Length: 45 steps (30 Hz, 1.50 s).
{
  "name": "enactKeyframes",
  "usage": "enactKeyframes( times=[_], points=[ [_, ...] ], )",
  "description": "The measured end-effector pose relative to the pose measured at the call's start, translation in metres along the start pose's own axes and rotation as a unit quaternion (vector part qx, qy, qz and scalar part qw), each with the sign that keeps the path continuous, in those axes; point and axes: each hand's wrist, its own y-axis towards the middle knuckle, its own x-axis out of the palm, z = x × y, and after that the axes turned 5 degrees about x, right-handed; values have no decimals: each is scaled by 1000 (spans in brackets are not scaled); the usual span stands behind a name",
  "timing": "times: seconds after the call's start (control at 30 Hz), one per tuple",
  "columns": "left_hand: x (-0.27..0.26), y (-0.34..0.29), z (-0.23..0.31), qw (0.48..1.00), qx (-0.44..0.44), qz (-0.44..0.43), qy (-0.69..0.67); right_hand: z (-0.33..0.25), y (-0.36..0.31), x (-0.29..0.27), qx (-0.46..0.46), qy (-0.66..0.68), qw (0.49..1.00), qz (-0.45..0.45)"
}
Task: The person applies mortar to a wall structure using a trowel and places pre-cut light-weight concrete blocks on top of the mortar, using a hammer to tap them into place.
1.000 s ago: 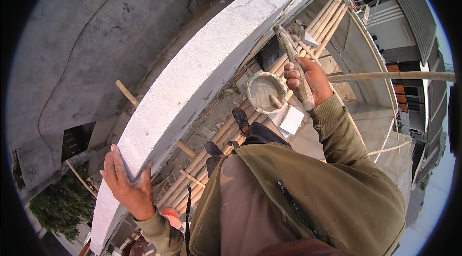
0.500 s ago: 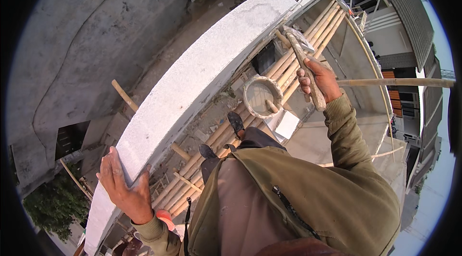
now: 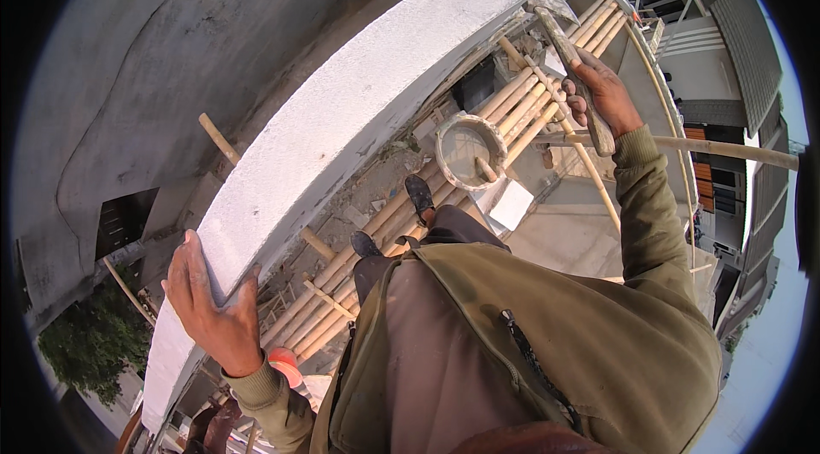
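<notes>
A long row of white lightweight concrete blocks runs diagonally from lower left to upper right. My left hand straddles its lower-left end, thumb on the near face and fingers over the far side. In my right hand is a hammer, closed round its wooden handle. Its grey head is up by the far end of the blocks; whether it touches them I cannot tell. Between my hands, a round bucket of grey mortar sits on the bamboo, a short handle sticking out of it.
I stand on bamboo poles lashed as scaffolding, with ground visible far below through the gaps. A white block piece lies beside the bucket. A bamboo pole crosses at my right. Near my left forearm is a red container.
My right hand has moved up and to the right, bringing the hammer head toward the far end of the blocks. My left hand stays on the blocks. The view has shifted slightly.
</notes>
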Motion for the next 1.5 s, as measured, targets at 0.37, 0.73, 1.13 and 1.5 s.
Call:
enactKeyframes(
  times=[0.37, 0.73, 1.13, 1.5],
  points=[
    [-18, -15, -39, 997, -3, -69, -27, 93, -33, 39, -121, 40, 981, 144],
    [-31, -22, -61, 992, -1, -85, -92, 49, -66, 52, -286, -154, 937, 130],
    [-22, -29, -71, 997, 43, -47, -51, 121, -24, 152, -399, -580, 667, -242],
    [-19, -33, -76, 997, 59, -27, -32, 142, 38, 249, -440, -592, 602, -306]
  ],
)
